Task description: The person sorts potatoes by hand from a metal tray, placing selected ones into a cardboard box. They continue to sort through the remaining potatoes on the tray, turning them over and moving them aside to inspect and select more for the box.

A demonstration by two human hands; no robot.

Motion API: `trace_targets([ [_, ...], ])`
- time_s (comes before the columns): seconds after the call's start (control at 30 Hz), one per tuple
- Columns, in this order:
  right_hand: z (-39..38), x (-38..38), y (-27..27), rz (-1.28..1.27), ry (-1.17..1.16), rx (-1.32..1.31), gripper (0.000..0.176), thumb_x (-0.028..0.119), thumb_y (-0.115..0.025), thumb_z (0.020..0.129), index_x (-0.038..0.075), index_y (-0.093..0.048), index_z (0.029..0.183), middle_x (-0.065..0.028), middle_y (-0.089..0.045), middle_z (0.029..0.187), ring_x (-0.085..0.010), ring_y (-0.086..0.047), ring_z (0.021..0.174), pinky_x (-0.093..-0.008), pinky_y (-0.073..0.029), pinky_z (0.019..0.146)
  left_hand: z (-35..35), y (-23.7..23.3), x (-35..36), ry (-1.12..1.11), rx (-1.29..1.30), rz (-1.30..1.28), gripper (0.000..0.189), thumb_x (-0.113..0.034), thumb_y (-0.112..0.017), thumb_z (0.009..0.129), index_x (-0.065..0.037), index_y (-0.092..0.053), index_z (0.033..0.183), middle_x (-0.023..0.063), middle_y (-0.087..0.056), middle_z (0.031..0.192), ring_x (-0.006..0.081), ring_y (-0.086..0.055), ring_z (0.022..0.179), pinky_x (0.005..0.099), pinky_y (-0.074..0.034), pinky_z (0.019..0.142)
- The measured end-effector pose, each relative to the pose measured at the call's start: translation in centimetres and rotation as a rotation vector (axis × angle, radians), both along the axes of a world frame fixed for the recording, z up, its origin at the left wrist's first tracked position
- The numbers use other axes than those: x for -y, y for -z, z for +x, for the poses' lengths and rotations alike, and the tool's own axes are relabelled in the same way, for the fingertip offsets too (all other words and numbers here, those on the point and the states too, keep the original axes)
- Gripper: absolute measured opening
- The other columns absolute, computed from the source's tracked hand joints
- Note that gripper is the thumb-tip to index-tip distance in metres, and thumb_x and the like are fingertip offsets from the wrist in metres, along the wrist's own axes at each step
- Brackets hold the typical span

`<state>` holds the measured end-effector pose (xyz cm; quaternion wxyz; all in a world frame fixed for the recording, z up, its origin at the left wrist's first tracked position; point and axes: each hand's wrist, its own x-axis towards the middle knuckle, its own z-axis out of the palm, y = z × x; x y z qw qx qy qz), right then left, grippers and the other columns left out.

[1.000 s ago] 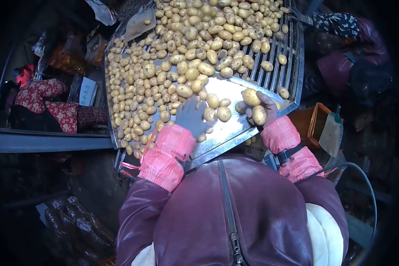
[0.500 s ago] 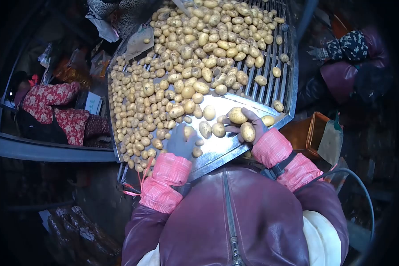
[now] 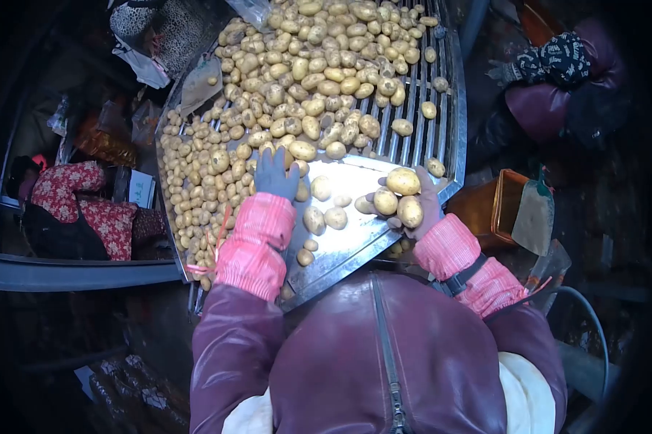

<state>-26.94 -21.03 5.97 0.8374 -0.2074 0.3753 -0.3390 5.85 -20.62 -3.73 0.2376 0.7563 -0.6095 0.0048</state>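
Note:
My left hand (image 3: 275, 176), in a grey glove, lies palm down at the edge of the potato heap (image 3: 290, 94). Its fingers are stretched out and touch potatoes there; what lies under the palm is hidden. On the right, my right hand (image 3: 429, 204) is curled around several potatoes (image 3: 403, 181) above the metal sheet (image 3: 358, 189). Between my hands, a few loose potatoes (image 3: 335, 218) rest on the bare sheet. Smaller potatoes (image 3: 196, 173) cover the left side of the table.
Metal bars (image 3: 413, 130) form a grate at the table's right. A stone-like flat piece (image 3: 200, 85) lies at the left rim. One person in a red floral garment (image 3: 107, 217) is at left, another person's patterned sleeve (image 3: 565, 59) at right. An orange-brown container (image 3: 489, 210) stands beside the table.
My left hand has moved forward from the sheet to the heap's edge, its fingers now stretched out. My right hand holds one more potato than before. The whole view has shifted slightly.

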Motion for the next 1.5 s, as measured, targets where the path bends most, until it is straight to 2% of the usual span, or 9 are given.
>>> trace_targets([
  [0.37, -0.3, 0.9, 2.3, 0.129, -0.049, 0.235, 0.076, 0.067, -0.043, 0.094, -0.003, -0.057, 0.121, -0.0214, -0.068, 0.103, -0.0302, -0.071, 0.079, -0.0294, -0.052, 0.042, -1.4, -6.5, -0.3, -0.102, -0.417, 0.643, 0.059, -0.042, -0.068, 0.082, -0.016, -0.053, 0.132, 0.0185, -0.06, 0.122, 0.0329, -0.062, 0.109, 0.0432, -0.05, 0.094],
  [0.5, -0.6, 1.2, 3.0, 0.178, -0.092, 0.259, 0.076, 0.067, -0.043, 0.094, -0.003, -0.057, 0.12, -0.0264, -0.068, 0.105, -0.0311, -0.071, 0.078, -0.0315, -0.053, 0.044, 2.6, 1.5, -1.8, 0.117, -0.646, 0.457, 0.05, -0.038, -0.069, 0.083, -0.013, -0.06, 0.125, 0.0146, -0.065, 0.109, 0.0249, -0.065, 0.096, 0.0381, -0.054, 0.082],
  [0.6, -0.5, 1.3, 2.9, 0.206, -0.087, 0.283, 0.074, 0.066, -0.043, 0.094, -0.002, -0.058, 0.12, -0.0242, -0.068, 0.103, -0.031, -0.071, 0.077, -0.0325, -0.053, 0.044, -0.3, -4.8, -2.7, -0.242, -1.536, 0.161, 0.04, -0.039, -0.064, 0.088, -0.011, -0.064, 0.117, 0.0077, -0.068, 0.103, 0.0204, -0.066, 0.092, 0.0375, -0.054, 0.074],
  [0.73, -1.0, 1.6, 4.3, 0.181, -0.114, 0.343, 0.074, 0.065, -0.043, 0.095, -0.003, -0.057, 0.122, -0.0262, -0.066, 0.106, -0.0366, -0.069, 0.088, -0.0355, -0.056, 0.051, -2.2, -7.1, 2.2, -0.264, -1.786, 0.064, 0.037, -0.033, -0.067, 0.088, -0.007, -0.062, 0.114, 0.0097, -0.066, 0.092, 0.0233, -0.067, 0.075, 0.0333, -0.053, 0.056],
  [0.87, 0.4, 1.3, 3.6, 0.184, -0.088, 0.289, 0.074, 0.065, -0.044, 0.094, -0.001, -0.058, 0.123, -0.0273, -0.065, 0.111, -0.036, -0.069, 0.09, -0.0326, -0.053, 0.054, -3.6, -3.5, 9.4, 0.013, -0.968, 0.307, 0.039, -0.027, -0.068, 0.085, -0.003, -0.064, 0.114, 0.0131, -0.068, 0.09, 0.0234, -0.068, 0.076, 0.035, -0.056, 0.066],
  [0.97, -0.6, 1.3, 3.2, 0.129, -0.136, 0.231, 0.064, 0.061, -0.05, 0.093, 0.005, -0.06, 0.123, -0.0204, -0.068, 0.106, -0.0266, -0.068, 0.081, -0.0295, -0.048, 0.051, -3.6, 2.1, 12.8, 0.225, -0.295, 0.318, 0.064, -0.02, -0.065, 0.08, -0.013, -0.052, 0.142, 0.023, -0.058, 0.135, 0.033, -0.059, 0.123, 0.0412, -0.047, 0.102],
  [1.07, -1.1, 1.6, 4.1, 0.192, -0.167, 0.207, 0.053, 0.052, -0.057, 0.093, 0.008, -0.061, 0.121, -0.0142, -0.07, 0.104, -0.0239, -0.068, 0.08, -0.0279, -0.047, 0.05, -3.2, 3.5, 13.9, 0.373, -0.869, 0.457, 0.071, -0.017, -0.07, 0.082, -0.004, -0.043, 0.146, 0.0211, -0.052, 0.14, 0.0303, -0.051, 0.129, 0.0366, -0.042, 0.108],
  [1.37, -12.6, -1.3, 0.1, -0.066, 0.105, 0.266, 0.043, 0.034, -0.063, 0.09, -0.001, -0.063, 0.116, -0.0166, -0.068, 0.101, -0.0195, -0.064, 0.074, -0.0299, -0.05, 0.061, -2.9, 4.1, 13.5, 0.287, -0.847, 0.304, 0.062, -0.009, -0.081, 0.079, 0.004, -0.051, 0.131, 0.0135, -0.058, 0.127, 0.0221, -0.055, 0.116, 0.0319, -0.045, 0.1],
  [1.5, -24.1, -0.3, 2.7, 0.008, 0.326, 0.24, 0.059, 0.055, -0.061, 0.089, 0.004, -0.061, 0.12, -0.019, -0.069, 0.105, -0.0331, -0.072, 0.086, -0.0298, -0.055, 0.049, -1.9, 5.9, 13.8, 0.2, -0.902, 0.324, 0.055, -0.011, -0.079, 0.082, 0.006, -0.054, 0.127, 0.0115, -0.063, 0.117, 0.02, -0.061, 0.103, 0.029, -0.05, 0.091],
])
